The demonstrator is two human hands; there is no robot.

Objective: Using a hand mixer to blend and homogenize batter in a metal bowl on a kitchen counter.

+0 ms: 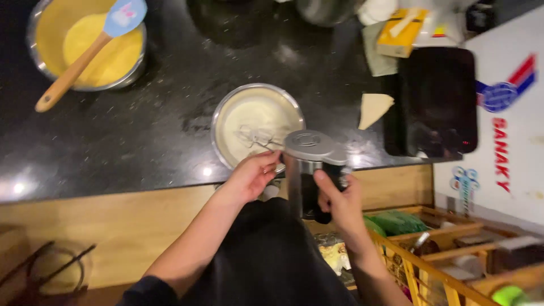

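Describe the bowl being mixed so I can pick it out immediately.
On the black countertop, find the steel bowl of pale batter at the front edge, beside the left hand. Unlike the yellow-filled bowl holding a wooden-handled spatula, it contains beaters.

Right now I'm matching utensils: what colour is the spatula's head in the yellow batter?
Light blue, on a wooden handle; the spatula shows in the head view.

A dark speckled stone counter point(170, 113) spreads out beyond the grip, glossy, with small glints of overhead light toward its near edge. Below it runs a pale wooden front point(113, 226). Down to the right of the grip stands a wooden rack point(453, 249) of compartments; further right rises a white panel point(510, 170).
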